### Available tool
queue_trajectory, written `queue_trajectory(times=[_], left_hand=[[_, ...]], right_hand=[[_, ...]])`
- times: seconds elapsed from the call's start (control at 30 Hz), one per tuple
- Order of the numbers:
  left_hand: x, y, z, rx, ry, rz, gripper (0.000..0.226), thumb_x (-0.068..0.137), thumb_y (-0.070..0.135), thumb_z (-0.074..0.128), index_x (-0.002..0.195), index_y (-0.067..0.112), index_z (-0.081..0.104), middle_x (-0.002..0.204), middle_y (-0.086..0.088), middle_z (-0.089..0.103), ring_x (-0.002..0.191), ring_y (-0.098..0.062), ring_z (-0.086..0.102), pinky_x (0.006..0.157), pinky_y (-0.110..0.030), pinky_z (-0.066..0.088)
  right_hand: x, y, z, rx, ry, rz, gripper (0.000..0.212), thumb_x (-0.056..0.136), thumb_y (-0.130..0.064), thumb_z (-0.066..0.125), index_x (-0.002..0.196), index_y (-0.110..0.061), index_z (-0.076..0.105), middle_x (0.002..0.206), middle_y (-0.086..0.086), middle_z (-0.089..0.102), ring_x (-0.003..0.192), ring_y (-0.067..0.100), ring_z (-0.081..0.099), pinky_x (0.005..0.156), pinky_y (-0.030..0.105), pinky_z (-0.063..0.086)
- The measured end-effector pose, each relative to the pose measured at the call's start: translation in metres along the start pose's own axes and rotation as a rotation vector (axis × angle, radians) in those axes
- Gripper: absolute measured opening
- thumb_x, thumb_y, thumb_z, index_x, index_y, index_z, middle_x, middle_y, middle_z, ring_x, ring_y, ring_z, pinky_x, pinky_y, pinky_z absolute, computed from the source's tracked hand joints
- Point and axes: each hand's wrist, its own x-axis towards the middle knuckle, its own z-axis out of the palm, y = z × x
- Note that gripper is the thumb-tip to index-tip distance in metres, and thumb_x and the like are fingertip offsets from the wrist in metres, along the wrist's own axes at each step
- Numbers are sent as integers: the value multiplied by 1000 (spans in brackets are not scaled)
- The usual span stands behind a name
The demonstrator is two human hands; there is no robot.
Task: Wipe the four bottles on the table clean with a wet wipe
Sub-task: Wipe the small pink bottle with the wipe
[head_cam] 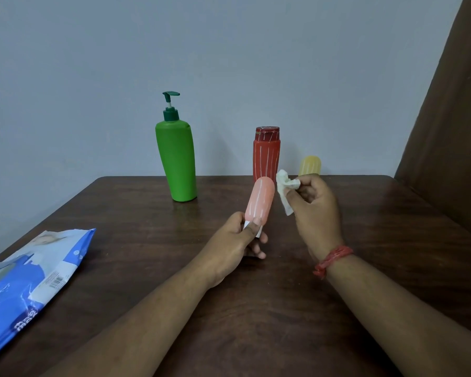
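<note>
My left hand (235,242) grips the white lower end of a small pink bottle (259,201) and holds it tilted up above the table. Just right of it, my right hand (314,210) pinches a crumpled white wet wipe (284,190); the wipe sits close beside the pink bottle's top, and contact is unclear. A tall green pump bottle (177,161) stands upright at the back left of centre. A red bottle (266,153) with white stripes stands behind the pink one. A small yellow bottle (310,165) is partly hidden behind my right hand.
A blue and white wet-wipe pack (25,284) lies at the left edge of the dark wooden table (147,240). A grey wall runs behind the table's far edge. A brown curtain (452,131) hangs at the right.
</note>
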Motion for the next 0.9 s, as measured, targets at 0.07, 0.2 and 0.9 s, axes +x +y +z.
queue_trajectory(times=[0.07,0.2,0.9], left_hand=[[0,0,0,-2,-2,0,35,102,39,51,123,11,53,86,1,68,67,-12,61,90,-51,57],[0,1,0,10,-4,2,37,102,38,51,123,9,53,86,1,68,67,-12,60,89,-51,56],[-2,2,-3,215,-50,39,29,106,41,42,116,17,53,83,8,61,68,-12,58,80,-37,50]], right_hand=[[-1,-4,2,94,-75,-30,15,94,-9,67,94,-25,67,93,0,73,88,14,71,72,30,57],[-2,-5,4,165,-182,-3,17,92,-5,67,98,-21,68,96,-1,73,92,14,71,77,30,59],[-5,-1,-3,-573,-122,-596,24,90,1,66,112,-6,71,110,6,65,102,17,61,90,24,49]])
